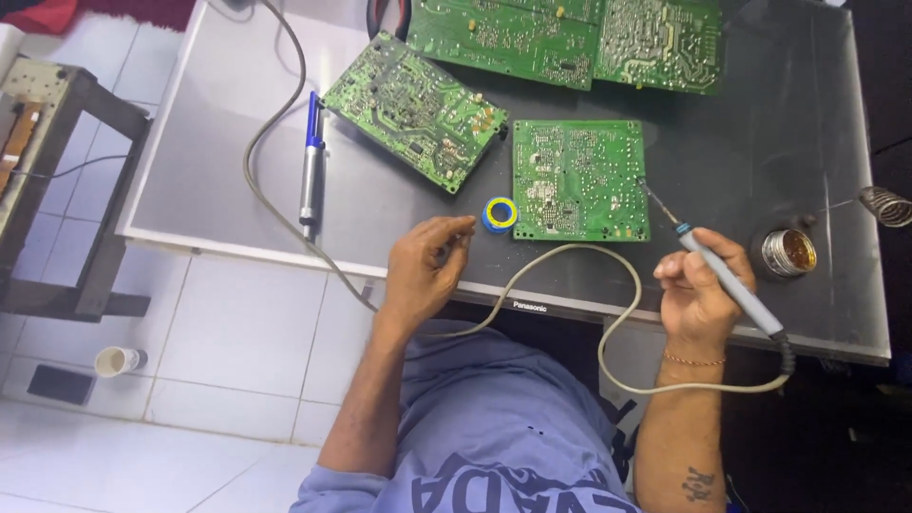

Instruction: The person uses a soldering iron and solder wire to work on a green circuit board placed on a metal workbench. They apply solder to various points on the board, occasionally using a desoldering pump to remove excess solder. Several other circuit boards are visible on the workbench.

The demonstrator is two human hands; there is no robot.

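A slim grey-handled soldering iron (727,275) is gripped in the right hand (701,290), fingers wrapped closed around the handle much as a pen is held. The iron's long axis is seen running on a diagonal, from the cord end low and toward the table's near edge, up and away to the thin metal tip. That tip is set right at the near right corner of the square green circuit board (579,179), touching it or just shy of it; which of the two cannot be told from this view. So the board lies up and to the left of the grip, straight along the line of the iron.

The left hand (425,269) is held with fingers curled and fingertips pinched together; something fine may be held between them, but that cannot be made out. Just beside those fingertips a small blue and yellow spool of solder wire (499,214) is seen, standing against the board's near left corner. The left hand is nearer the spool, the right nearer the joint.

Further out, a round metal tin (788,252) is placed near the right hand on the grey tabletop (218,161), a blue and silver desoldering pump (312,161) lies well apart to the left, and the beige cord (570,261) loops along the near edge.
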